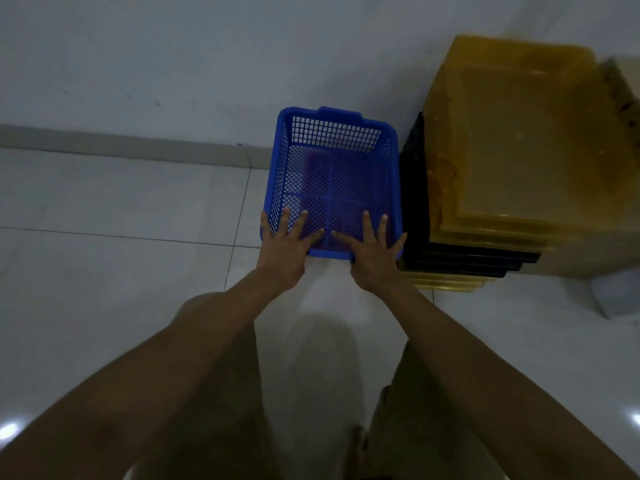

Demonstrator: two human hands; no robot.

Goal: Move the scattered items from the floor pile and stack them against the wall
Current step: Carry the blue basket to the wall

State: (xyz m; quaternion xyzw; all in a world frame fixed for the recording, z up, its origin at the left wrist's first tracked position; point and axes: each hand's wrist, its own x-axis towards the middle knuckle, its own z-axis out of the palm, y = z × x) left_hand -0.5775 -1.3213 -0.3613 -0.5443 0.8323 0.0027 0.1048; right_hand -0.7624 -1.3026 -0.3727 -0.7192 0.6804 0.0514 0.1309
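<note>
Blue perforated plastic basket (332,181) set on the floor against the white wall (173,64), just left of stacked yellow and black trays (512,150); left hand (285,245) and right hand (375,256) spread flat on near rim, placing step seemingly finishing; next: let go, fetch another item

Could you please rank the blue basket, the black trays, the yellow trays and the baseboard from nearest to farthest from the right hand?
From the right hand:
1. Blue basket, under its fingers.
2. Black trays, just right.
3. Yellow trays, stacked above them.
4. Baseboard, far left along the wall.
</note>
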